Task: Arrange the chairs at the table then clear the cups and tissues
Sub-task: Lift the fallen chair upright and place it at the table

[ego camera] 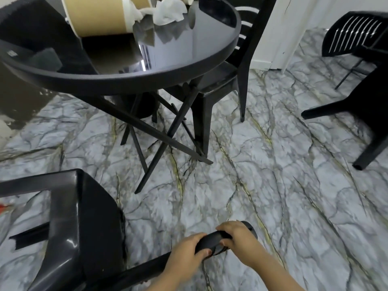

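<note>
Both hands, left (184,252) and right (237,238), grip the near chair's (88,238) top rail. Table (147,78) ahead, cups (94,15) and tissues (168,11) on it; another chair (220,80) tucked in, a third (361,66) far right. Marble floor (273,164).

Grey-white marble-veined floor (273,164) with yellowish streaks meets a white wall (294,28) at the far right.

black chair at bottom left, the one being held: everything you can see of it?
The chair is glossy black, plastic-looking, with a squarish seat and an open frame. It appears tipped on its side on the marble floor, near the round table. Both hands, left and right, grip one dark curved bar of it.
</note>
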`<state>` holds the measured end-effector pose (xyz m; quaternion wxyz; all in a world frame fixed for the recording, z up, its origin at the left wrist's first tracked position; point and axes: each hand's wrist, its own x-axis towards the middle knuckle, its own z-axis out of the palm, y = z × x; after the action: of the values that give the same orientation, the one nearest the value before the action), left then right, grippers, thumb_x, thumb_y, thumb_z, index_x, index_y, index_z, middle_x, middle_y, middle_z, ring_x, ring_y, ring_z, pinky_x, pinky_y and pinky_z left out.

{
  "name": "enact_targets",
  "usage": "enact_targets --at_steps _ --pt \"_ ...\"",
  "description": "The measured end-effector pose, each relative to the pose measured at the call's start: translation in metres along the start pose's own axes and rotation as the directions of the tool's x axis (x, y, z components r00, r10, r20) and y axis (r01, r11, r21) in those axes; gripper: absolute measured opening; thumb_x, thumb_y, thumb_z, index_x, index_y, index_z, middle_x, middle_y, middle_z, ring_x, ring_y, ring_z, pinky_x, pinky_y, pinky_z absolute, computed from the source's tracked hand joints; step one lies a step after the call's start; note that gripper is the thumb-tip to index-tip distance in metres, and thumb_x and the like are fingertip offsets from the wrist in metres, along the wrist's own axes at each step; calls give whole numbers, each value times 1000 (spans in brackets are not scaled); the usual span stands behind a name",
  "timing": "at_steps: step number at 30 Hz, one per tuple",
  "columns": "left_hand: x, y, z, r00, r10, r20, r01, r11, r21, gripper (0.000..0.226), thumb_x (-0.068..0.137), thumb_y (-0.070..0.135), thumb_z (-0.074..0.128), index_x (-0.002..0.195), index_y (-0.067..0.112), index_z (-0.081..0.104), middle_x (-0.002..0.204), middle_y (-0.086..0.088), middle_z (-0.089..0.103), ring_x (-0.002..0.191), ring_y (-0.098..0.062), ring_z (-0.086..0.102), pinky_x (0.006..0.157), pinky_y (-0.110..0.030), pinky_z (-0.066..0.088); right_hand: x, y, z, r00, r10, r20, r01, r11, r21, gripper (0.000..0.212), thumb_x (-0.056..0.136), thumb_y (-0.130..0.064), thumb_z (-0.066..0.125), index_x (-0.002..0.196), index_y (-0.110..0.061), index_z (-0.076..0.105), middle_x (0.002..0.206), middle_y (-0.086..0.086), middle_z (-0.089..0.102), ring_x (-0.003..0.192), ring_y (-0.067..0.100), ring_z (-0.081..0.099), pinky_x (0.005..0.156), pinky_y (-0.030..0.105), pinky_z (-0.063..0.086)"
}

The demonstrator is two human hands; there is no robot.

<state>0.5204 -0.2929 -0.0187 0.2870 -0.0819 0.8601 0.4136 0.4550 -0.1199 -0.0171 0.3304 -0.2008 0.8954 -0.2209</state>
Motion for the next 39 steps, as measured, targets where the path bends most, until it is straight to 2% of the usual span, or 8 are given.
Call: enact_targets --at_steps 5,9,13,19,24,28,32,39 --pt "-25 9 -10 999 -13 -40 7 989 -151 32 82 31 63 108 47 54 111 18 63 103 1 57 94 -21 45 -27 -11 -25 988 48 -147 -74 981 -177 49 77 -62 44 121 -42 53 129 -22 50 131 9 30 112 42 5" --pt "-65 37 -40 995 -32 -90 7 965 -263 35 81 27 67 94 55 49 97 27 62 95 11 59 85 -10 45 -66 -30 -66 935 144 -323 -173 983 -62 69 48 -84 26 108 -60 50 128 -34 43 132 6 26 108 38 3" --pt "-112 74 -74 992 -22 -128 -25 934 -355 36 81 19 69 114 30 61 105 17 66 92 16 58 78 -3 42 -104 -71 -113 926 59 -372 -2 988 153 41 48 -83 46 88 -73 44 111 -48 43 118 -7 38 107 34 18" --pt "-204 119 -113 967 -14 -256 -77 937 -341 40 73 32 75 106 51 62 105 27 67 104 14 55 94 -10 41 -171 -140 -174 913 -23 -407 215 875 433 63 44 -87 56 101 -59 57 104 -35 60 101 -2 58 96 31 43" --pt "-279 130 -127 943 4 -333 -144 907 -395 41 78 10 72 105 41 65 106 20 69 100 9 60 83 -4 41 -215 -193 -195 929 -118 -350 259 883 391 65 33 -93 51 90 -64 56 99 -47 53 96 -15 53 79 4 39" --pt "-330 117 -137 905 13 -424 -183 914 -363 42 78 19 72 103 52 64 107 26 67 102 6 60 86 -5 40 -239 -237 -183 920 -165 -356 291 895 337 53 31 -94 50 75 -64 60 85 -16 68 89 -8 57 76 11 43" --pt "-379 105 -156 847 67 -528 -223 945 -238 66 80 24 69 99 78 37 106 54 44 104 24 46 84 3 33 -268 -292 -168 903 -219 -370 324 913 248 62 31 -98 37 77 -59 53 82 -18 62 89 -3 55 75 7 40" --pt "-461 104 -199 793 247 -557 -406 895 -182 37 88 13 60 108 44 59 113 29 60 108 7 55 92 -14 44 -322 -406 -122 848 -360 -389 385 923 -14 13 73 -54 65 81 -45 59 75 -14 57 86 4 50 77 21 42"
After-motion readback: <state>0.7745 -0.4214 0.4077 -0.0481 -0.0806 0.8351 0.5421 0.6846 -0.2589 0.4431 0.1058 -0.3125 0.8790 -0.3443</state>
